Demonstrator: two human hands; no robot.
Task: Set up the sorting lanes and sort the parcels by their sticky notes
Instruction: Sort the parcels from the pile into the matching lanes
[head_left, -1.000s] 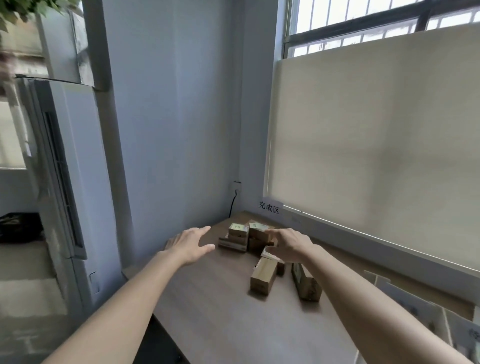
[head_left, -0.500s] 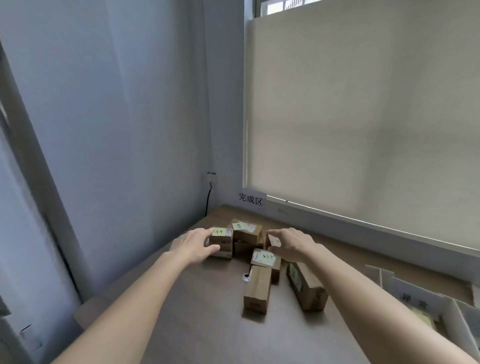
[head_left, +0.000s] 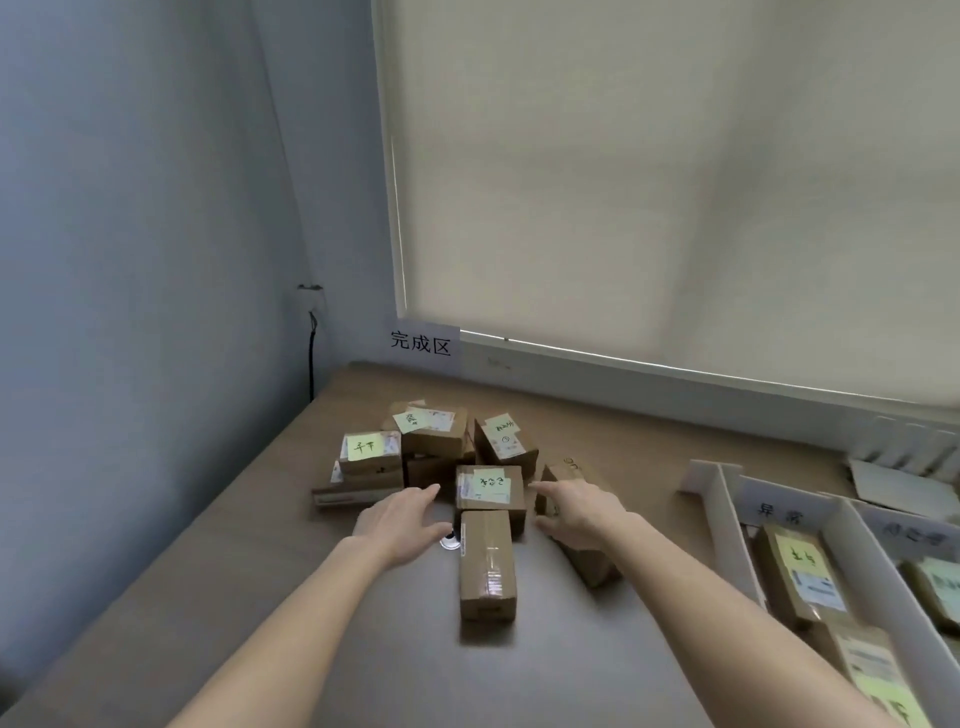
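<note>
Since half a second earlier, both hands had drawn back from the rear parcels: the left hand (head_left: 402, 522) and right hand (head_left: 576, 512), fingers spread and holding nothing, flanked the noted parcel (head_left: 490, 491) near the worktop's (head_left: 260, 597) far-left corner (likely the next pick).

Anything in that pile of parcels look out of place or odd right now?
One thing: the long parcel nearest the camera shows no sticky note on its top, unlike the noted parcels behind it. A small round object lies beside it.
</note>
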